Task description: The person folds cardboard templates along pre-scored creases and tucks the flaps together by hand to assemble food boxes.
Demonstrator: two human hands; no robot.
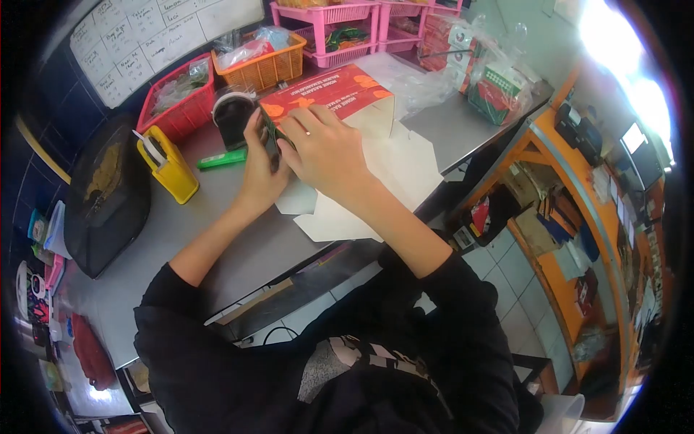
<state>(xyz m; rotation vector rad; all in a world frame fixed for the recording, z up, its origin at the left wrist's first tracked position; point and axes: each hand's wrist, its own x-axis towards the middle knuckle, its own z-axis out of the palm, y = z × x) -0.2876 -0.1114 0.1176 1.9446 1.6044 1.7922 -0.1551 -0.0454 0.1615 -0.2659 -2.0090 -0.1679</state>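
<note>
A red printed cardboard box point(354, 85) lies partly folded on the grey table, its white inner flaps point(405, 163) spread out toward me. My left hand point(262, 163) grips the near left end of the box, thumb up along its side. Bent over the same corner, my right hand point(325, 148) has its fingers closed on the card edge; one finger wears a ring. The two hands almost meet there, and they hide most of that corner. Just left of my left hand stand a dark round container point(233, 123) and a green cutter-like tool point(222, 160).
A yellow holder point(170, 166) and a black covered tray point(108, 195) stand on the left. Red point(173, 101) and orange baskets point(264, 61) and pink racks point(332, 32) line the back. Plastic-wrapped packs point(499, 90) sit at the right, before an orange shelf point(571, 188).
</note>
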